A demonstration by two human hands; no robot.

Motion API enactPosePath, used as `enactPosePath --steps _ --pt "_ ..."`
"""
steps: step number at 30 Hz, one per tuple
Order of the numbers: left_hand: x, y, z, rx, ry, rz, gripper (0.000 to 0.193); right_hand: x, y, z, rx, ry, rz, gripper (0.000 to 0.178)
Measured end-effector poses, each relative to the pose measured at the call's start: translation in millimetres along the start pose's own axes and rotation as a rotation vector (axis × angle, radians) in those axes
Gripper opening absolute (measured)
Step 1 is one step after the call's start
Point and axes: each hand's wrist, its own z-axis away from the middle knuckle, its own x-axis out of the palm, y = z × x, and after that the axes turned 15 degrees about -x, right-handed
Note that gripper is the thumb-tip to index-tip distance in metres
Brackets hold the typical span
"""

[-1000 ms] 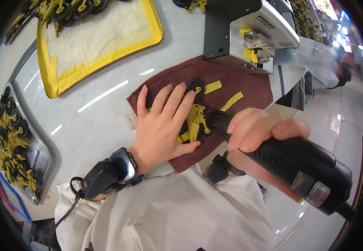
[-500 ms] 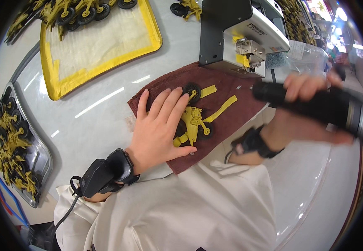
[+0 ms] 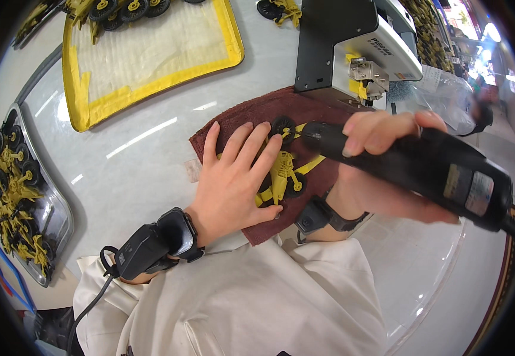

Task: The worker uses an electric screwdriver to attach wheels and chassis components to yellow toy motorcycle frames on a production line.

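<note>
My left hand [image 3: 226, 181] lies flat with fingers spread over a yellow toy motorcycle [image 3: 281, 175] with black wheels, pressing it against a dark red cloth [image 3: 322, 105]. Part of the toy is hidden beneath the palm and fingers. Strips of yellow tape [image 3: 312, 164] lie on the cloth beside it. In my right hand [image 3: 382, 172] is a black corded electric screwdriver [image 3: 409, 163], gripped around its body. Its front end points left, above the toy's upper right side; I cannot tell whether it touches. Both wrists wear black strapped devices.
A white and black machine [image 3: 358, 53] with a metal mechanism stands behind the cloth. At the far left, a metal tray [image 3: 61, 213] holds several yellow toy motorcycles. A yellow-edged tray [image 3: 150, 89] carries more at the back. A clear plastic bag [image 3: 444, 98] lies right of the machine.
My right hand has brought the electric screwdriver leftward and closer to the toy motorcycle. My left hand keeps its place on the toy. The whole view has shifted slightly.
</note>
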Motion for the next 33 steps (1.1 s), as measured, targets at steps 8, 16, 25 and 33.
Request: enactPosePath --steps 8,16,25,33 --pt "-1 0 -3 -0.021 -0.016 0.011 0.095 -3 17 -6 0.065 0.018 -0.063 0.105" --pt "-4 3 -10 0.003 0.015 -0.052 0.089 1 -20 -9 -0.144 -0.024 0.28 0.105" --pt "-18 8 2 0.072 -0.02 0.046 0.09 -73 -22 -64 -0.134 0.292 0.564 0.108" --pt "-97 32 66 0.318 -0.642 1.564 0.016 -11 -42 -4 -0.008 0.052 -0.038 0.099"
